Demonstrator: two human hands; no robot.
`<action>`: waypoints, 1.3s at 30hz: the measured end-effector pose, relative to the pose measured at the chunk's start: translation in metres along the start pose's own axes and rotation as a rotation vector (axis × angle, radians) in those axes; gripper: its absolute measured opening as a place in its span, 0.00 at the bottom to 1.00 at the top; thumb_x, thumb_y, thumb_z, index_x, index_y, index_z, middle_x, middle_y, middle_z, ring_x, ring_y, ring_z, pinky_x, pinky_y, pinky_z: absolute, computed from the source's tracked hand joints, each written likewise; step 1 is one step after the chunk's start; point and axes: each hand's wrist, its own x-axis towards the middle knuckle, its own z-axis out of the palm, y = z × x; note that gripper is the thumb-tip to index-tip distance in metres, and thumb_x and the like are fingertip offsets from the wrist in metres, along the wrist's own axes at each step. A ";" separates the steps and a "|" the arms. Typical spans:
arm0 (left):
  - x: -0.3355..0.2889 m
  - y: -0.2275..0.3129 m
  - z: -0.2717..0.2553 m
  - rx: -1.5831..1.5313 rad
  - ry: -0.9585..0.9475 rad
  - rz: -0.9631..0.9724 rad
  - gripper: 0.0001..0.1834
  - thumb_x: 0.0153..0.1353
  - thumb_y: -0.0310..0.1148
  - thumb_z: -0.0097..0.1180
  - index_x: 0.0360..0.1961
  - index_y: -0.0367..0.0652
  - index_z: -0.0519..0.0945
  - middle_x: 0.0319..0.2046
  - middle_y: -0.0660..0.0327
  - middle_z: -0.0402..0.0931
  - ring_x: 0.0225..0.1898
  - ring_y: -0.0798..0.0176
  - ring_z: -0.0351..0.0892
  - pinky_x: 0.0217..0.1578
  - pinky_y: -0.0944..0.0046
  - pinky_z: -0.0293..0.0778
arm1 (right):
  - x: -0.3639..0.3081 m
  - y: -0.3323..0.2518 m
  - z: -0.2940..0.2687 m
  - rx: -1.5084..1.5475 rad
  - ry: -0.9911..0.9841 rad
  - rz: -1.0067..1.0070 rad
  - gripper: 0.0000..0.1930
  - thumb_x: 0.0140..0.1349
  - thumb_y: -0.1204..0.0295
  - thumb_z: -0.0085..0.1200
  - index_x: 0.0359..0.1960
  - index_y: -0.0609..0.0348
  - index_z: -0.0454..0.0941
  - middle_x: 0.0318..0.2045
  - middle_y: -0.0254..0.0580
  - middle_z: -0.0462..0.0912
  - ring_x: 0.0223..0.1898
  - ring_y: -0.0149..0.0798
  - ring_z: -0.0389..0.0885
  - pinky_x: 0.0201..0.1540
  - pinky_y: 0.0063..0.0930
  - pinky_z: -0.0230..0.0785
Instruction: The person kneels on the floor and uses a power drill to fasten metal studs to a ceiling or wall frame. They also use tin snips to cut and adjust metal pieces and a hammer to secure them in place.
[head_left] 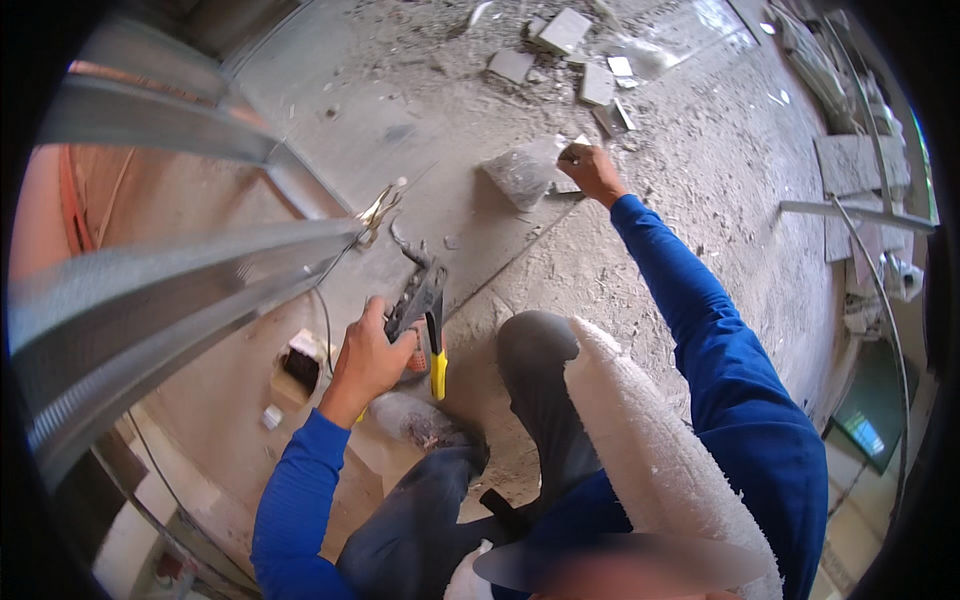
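Observation:
My left hand (368,360) is wrapped round a black plier-like hand tool (425,295) with a yellow-ended handle, whose exact kind I cannot make out. Farther off and to the right, my right hand (594,174) has its fingers closed at the edge of a clear plastic bag (522,176). Small contents show through the bag, but what they are is unclear. Past the tool, a metal clamp (378,212) sits at the end of a metal stud (200,270).
Broken pale tile pieces (565,32) and rubble lie at the far side of the dusty floor (690,150). Several metal studs cross the left. A cable (328,325) runs down past a small open box (303,362). Boards and a metal bar (850,210) stand at the right.

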 end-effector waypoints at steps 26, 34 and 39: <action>-0.102 -0.061 0.092 -0.185 0.066 -0.041 0.22 0.54 0.36 0.64 0.44 0.35 0.70 0.29 0.42 0.77 0.34 0.37 0.80 0.35 0.46 0.73 | 0.031 0.015 0.032 -0.330 -0.231 -0.015 0.14 0.54 0.64 0.56 0.35 0.60 0.86 0.38 0.56 0.86 0.41 0.59 0.85 0.45 0.44 0.78; -0.096 -0.072 0.091 -0.195 0.114 0.000 0.21 0.56 0.35 0.62 0.45 0.35 0.69 0.32 0.37 0.79 0.39 0.31 0.79 0.38 0.41 0.73 | -0.044 -0.069 -0.023 0.178 0.003 -0.047 0.12 0.55 0.71 0.53 0.33 0.64 0.85 0.36 0.45 0.86 0.35 0.37 0.82 0.40 0.30 0.74; -0.098 -0.076 0.090 -0.173 0.080 -0.035 0.21 0.57 0.35 0.61 0.45 0.34 0.69 0.33 0.34 0.79 0.41 0.29 0.79 0.40 0.40 0.73 | -0.127 -0.170 0.030 0.759 -0.458 -0.301 0.11 0.50 0.81 0.47 0.33 0.69 0.81 0.47 0.43 0.83 0.46 0.32 0.80 0.49 0.26 0.72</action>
